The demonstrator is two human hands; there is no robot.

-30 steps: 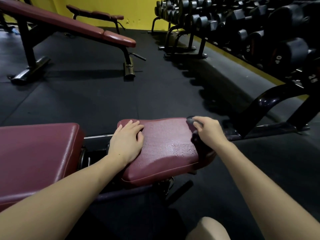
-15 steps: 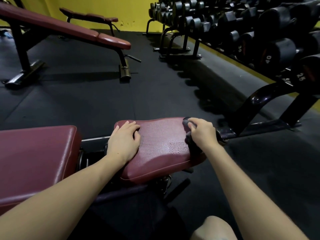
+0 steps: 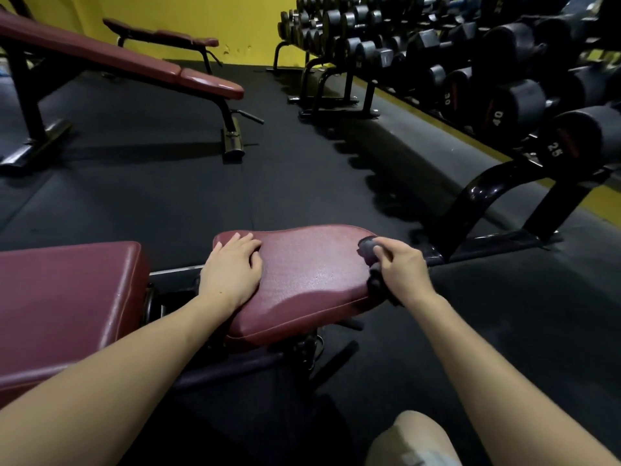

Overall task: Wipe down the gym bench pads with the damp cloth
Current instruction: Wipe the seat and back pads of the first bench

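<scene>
Right hand [image 3: 401,269]: grip closed around dark damp cloth [image 3: 368,248], pressed to the seat pad's [image 3: 309,277] far right corner; it has shifted slightly up that edge since a second ago. Cloth mostly hidden under the fingers, shape unclear. Left hand [image 3: 232,269]: flat, fingers relaxed, resting unmoved on the pad's left end. Pad's long axis runs left–right. Back pad [image 3: 64,307] just beside, cut off at left.

An incline bench [image 3: 141,67] with maroon pads stands on the black rubber floor [image 3: 188,196] at far left, a second bench [image 3: 161,35] behind it against the yellow wall [image 3: 201,18]. Right side — a dumbbell rack [image 3: 487,183] loaded with dark dumbbells [image 3: 517,102], some marked 25, 30, 40.
</scene>
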